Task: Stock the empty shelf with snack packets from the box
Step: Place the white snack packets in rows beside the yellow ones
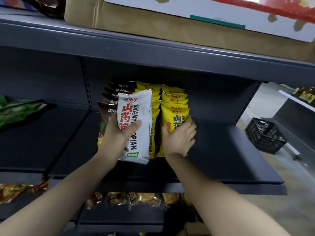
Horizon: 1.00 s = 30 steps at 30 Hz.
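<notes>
Both arms reach in over the dark shelf (230, 150), and the left hand (119, 133) has a white snack packet (138, 126) in a firm wrap: thumb across the printed front, the other fingers hidden behind it, so the packet stands upright and slightly tilted, its lower edge just above the shelf board. It sits in front of the rows already standing there, the brown packets (109, 106) to its left and a yellow row (154, 126) directly behind and to its right. Over on the right, the right hand (179, 138) is cupped around the front yellow packet (175, 120) of the second yellow row, thumb on the packet's left edge, fingers (191, 126) curled round its right side, the palm covering the lower half. That packet stands upright on the board, touching the ones lined up behind it. The shelf board to the right of the rows is bare. Above, a cardboard box (153, 23) rests on the upper shelf; off to the right, a black crate (265, 135) sits on the floor. More packets lie on the shelf below (136, 200).
</notes>
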### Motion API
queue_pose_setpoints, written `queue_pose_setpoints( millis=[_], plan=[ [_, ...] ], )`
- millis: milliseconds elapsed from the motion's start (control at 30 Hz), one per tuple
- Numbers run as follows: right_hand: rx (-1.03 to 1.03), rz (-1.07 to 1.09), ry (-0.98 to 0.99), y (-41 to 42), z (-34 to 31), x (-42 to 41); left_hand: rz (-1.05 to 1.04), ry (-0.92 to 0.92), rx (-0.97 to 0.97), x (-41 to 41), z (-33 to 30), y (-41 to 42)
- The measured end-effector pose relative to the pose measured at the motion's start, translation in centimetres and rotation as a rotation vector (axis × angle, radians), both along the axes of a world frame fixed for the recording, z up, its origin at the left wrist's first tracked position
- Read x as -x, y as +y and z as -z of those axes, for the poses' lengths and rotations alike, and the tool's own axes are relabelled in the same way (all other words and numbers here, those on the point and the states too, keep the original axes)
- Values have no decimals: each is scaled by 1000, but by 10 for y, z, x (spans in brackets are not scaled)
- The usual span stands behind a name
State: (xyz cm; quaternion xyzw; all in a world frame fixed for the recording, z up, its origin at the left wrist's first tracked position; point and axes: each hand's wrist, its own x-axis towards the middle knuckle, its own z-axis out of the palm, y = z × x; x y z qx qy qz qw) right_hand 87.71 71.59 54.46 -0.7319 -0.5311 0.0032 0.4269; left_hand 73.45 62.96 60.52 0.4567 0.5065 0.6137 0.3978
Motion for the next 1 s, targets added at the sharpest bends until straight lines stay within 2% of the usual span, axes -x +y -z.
queue_pose_setpoints(
  millis=[100,133,200,267,333,433,633,733,1000],
  plan=[
    [-40,-127,-28,-8,-2,-13,6,6,-10,-5,-3,7],
    [-98,-201,-139,-13,-2,-20,11,-1,-9,-6,-3,9],
    [-218,-407,-496,-21,-2,-38,22,0,-6,-9,-4,13],
    [-251,-588,-837,-22,3,-54,39,6,-9,-13,-4,17],
    [-222,-635,-1008,-17,9,-63,50,9,-15,-17,-4,20],
    [-205,-614,-1029,-5,16,-64,48,15,-19,-21,-3,23],
    [-347,-610,-1063,7,17,-48,39,16,-42,-17,-3,26],
    [-318,-581,-1100,13,22,-54,35,5,-34,-13,-5,27],
    [-369,-644,-1015,5,20,-58,13,80,-40,-32,-3,24]
  ],
)
